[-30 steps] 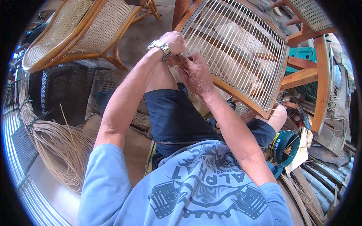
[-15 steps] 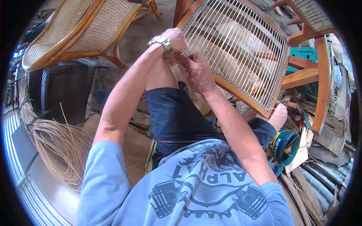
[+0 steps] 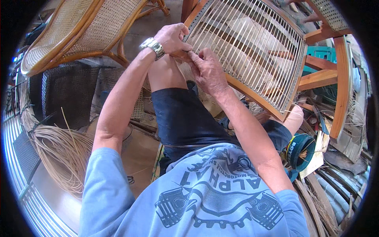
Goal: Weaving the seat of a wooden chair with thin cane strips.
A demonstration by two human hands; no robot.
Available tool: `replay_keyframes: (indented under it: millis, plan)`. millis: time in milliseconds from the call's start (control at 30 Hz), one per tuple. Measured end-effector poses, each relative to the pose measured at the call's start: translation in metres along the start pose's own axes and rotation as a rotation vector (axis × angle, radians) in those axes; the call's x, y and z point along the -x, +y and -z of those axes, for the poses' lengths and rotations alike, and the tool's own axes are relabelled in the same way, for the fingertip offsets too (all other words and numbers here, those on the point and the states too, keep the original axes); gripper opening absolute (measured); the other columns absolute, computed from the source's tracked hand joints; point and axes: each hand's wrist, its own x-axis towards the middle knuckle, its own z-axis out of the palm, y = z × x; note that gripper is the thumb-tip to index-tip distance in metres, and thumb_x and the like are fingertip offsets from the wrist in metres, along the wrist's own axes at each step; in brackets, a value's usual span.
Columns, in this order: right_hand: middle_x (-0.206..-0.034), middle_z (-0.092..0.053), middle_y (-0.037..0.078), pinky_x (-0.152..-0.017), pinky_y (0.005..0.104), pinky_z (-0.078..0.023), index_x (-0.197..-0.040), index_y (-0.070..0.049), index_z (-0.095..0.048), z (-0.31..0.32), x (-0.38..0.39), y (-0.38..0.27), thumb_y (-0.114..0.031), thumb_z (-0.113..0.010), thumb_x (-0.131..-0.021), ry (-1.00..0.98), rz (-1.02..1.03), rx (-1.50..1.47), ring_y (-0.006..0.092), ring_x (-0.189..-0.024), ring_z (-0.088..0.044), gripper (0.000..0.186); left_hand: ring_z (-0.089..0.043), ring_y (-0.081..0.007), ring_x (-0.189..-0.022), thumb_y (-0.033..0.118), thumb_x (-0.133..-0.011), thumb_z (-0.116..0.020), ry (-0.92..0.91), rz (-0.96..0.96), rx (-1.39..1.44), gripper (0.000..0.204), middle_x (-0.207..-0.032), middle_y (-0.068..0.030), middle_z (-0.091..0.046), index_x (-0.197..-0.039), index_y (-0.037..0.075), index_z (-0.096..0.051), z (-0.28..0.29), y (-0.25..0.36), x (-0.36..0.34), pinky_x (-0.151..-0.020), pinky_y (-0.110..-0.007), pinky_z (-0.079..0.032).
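Wooden seat frame (image 3: 254, 96) beyond the lap, right of the view's middle, reaching from one knee to the other. Pale strands (image 3: 246, 45) running side by side across the opening, with gaps between; small holes lined up along the left rail (image 3: 195, 19). Left hand (image 3: 171, 38) at the near-left corner, fingers curled inward; right hand (image 3: 210, 73) just to its right and nearer, thumb and fingers bunched toward the same corner. Hands close together, fingertips almost meeting; cannot tell whether pinched on a strand end, too small and partly hidden.

For good work at this corner, probably best to steady the wood with one hand and handle any fine end with the other. Pull evenly, along the line of the hole, rather than sideways over its edge; jerking likely to split a thin strand. Check the tension against the neighbouring strands, and mind the loose ends near the wristwatch (image 3: 153, 47), a likely snag.

Farther out: on the right, a dark green tub (image 3: 302, 152) with short pieces inside, within easy reach; on the left, a big coil of cane (image 3: 61, 156), and beyond it a woven lounge chair (image 3: 102, 29).
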Motion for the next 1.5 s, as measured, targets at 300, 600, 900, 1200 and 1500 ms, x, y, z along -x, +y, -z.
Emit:
replay_keyframes:
  millis: [300, 600, 900, 1200, 1500]
  plan:
    - [-0.088, -0.052, 0.014, -0.073, 0.0449, -0.049, -0.120, -0.004, -0.066, -0.001, 0.002, 0.004, -0.009, -0.062, -0.094, 0.031, 0.025, -0.023, 0.0336, -0.085, -0.056, 0.027, -0.063, -0.0180, -0.068, 0.037, -0.074, -0.084, -0.310, -0.162, -0.067, 0.033, -0.075, -0.0047, -0.068, -0.082, 0.007, -0.071, 0.014, 0.012, -0.017, -0.063, -0.034, -0.051]
    - [-0.102, -0.060, 0.018, -0.080, 0.0435, -0.052, -0.129, -0.002, -0.060, 0.011, 0.014, -0.006, -0.012, -0.062, -0.095, 0.119, -0.059, -0.140, 0.0376, -0.091, -0.061, 0.036, -0.061, -0.0143, -0.066, 0.034, -0.076, -0.082, -0.397, -0.213, -0.041, 0.029, -0.071, -0.0031, -0.067, -0.081, 0.008, -0.071, 0.017, 0.004, -0.023, -0.061, -0.033, -0.050]
    - [-0.089, -0.063, 0.011, -0.072, 0.0330, -0.052, -0.124, -0.002, -0.064, 0.216, 0.182, -0.034, -0.010, -0.068, -0.093, -0.125, -0.480, -0.152, 0.0238, -0.078, -0.063, 0.033, -0.059, -0.0179, -0.068, 0.035, -0.079, -0.080, -0.464, -0.189, -0.171, 0.035, -0.072, -0.0075, -0.063, -0.079, 0.003, -0.065, 0.009, 0.017, -0.037, -0.063, -0.037, -0.048]
    - [-0.088, -0.066, -0.001, -0.062, 0.0215, -0.045, -0.115, -0.007, -0.071, 0.361, 0.516, -0.047, -0.027, -0.064, -0.099, 1.133, -1.477, 0.027, 0.0051, -0.071, -0.055, 0.027, -0.051, -0.0087, -0.057, 0.016, -0.086, -0.075, -0.469, -0.145, -0.107, 0.026, -0.064, 0.0012, -0.054, -0.077, 0.006, -0.053, 0.009, -0.046, -0.049, -0.055, -0.026, -0.045]
    - [-0.083, -0.068, 0.003, -0.057, 0.0257, -0.048, -0.103, -0.003, -0.071, 0.272, 0.678, -0.083, -0.025, -0.066, -0.097, 1.297, -1.965, -0.123, 0.0096, -0.067, -0.060, 0.024, -0.055, -0.0104, -0.061, 0.018, -0.089, -0.074, -0.596, -0.091, -0.153, 0.023, -0.069, -0.0014, -0.059, -0.083, 0.005, -0.056, 0.031, -0.057, -0.065, -0.056, -0.029, -0.045]
